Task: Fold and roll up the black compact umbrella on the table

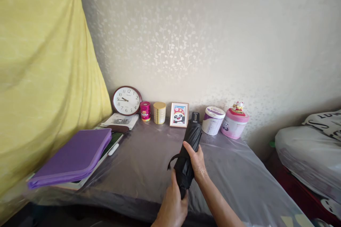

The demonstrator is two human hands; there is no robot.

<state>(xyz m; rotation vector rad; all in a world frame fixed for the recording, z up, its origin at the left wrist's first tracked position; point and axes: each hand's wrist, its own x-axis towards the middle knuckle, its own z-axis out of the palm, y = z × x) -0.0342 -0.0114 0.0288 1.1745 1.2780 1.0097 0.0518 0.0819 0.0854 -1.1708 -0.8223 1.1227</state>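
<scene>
A folded black umbrella (pixel 188 152) is held over the table, its handle tilted up and away from me. My left hand (pixel 173 200) is closed round its lower end, close to the tip. Higher up, my right hand (pixel 195 159) grips the umbrella's folded cloth from the right side, thumb lying across it. A loose black strap (pixel 173 159) sticks out to the left of the cloth. The fingers behind the umbrella are partly hidden.
Along the wall stand a round clock (pixel 127 100), a pink tin (pixel 145 111), a gold tin (pixel 159 113), a panda picture frame (pixel 179 115) and two tubs (pixel 213 122). A purple folder (pixel 73 154) and a white pen (pixel 113 149) lie left on the grey-covered table (pixel 128 170).
</scene>
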